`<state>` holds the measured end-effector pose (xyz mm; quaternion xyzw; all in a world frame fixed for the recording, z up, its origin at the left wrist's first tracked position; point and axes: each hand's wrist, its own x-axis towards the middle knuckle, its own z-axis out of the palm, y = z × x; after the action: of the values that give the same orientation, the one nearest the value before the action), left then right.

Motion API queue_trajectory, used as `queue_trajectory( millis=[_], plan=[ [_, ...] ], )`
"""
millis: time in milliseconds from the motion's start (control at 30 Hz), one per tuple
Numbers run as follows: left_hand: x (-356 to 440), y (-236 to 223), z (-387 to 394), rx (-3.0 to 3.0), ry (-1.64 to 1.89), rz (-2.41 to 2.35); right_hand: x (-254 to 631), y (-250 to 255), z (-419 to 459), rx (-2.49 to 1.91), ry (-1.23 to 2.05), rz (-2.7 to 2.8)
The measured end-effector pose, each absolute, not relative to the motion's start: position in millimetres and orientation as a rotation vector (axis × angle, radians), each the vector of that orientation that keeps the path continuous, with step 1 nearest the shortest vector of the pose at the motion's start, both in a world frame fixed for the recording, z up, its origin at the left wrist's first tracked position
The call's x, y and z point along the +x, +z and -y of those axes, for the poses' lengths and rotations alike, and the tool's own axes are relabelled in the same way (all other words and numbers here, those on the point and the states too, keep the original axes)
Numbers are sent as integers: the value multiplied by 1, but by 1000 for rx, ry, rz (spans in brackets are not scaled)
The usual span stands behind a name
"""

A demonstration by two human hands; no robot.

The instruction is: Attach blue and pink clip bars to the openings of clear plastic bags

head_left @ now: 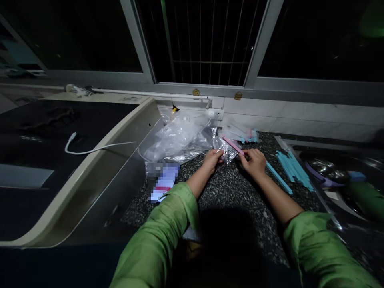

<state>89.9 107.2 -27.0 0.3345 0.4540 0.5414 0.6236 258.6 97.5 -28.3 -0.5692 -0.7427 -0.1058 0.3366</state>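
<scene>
Over the speckled dark countertop [228,192], my left hand [213,159] pinches the edge of a small clear plastic bag [229,156]. A pink flat strip [231,144], which looks like a bag sealing clip, is gripped at its near end in my right hand [254,161]. The strip slants across the bag; whether it goes inside or lies over it I cannot tell. One light-blue strip [279,178] lies just right of my right hand, and several more blue strips [292,168] are heaped beyond it. Bagged pink and blue strips [249,137] rest against the tiled wall.
A heap of clear plastic bags [183,134] fills the counter's back left. A phone-like pixelated item [165,182] lies before it. A large appliance [117,160] with a white cable [90,151] stands left. At right is a sink holding a metal bowl [325,170].
</scene>
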Motion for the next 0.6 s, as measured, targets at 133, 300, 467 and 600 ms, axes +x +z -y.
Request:
queue_trajectory(
  millis=[133,300,467,600],
  plan=[
    [115,-17,-140,790,1229,-1053,272,-29,-126,-1638,-247,1759],
    [142,-4,-175,939,1210,-1141,281,-22,-159,-1814,-223,1626],
    [158,-1,-210,1006,1163,-1258,285,-16,-185,-1948,-215,1564],
    [165,-7,-240,1078,1142,-1337,286,-16,-204,-2013,-201,1539]
  ],
)
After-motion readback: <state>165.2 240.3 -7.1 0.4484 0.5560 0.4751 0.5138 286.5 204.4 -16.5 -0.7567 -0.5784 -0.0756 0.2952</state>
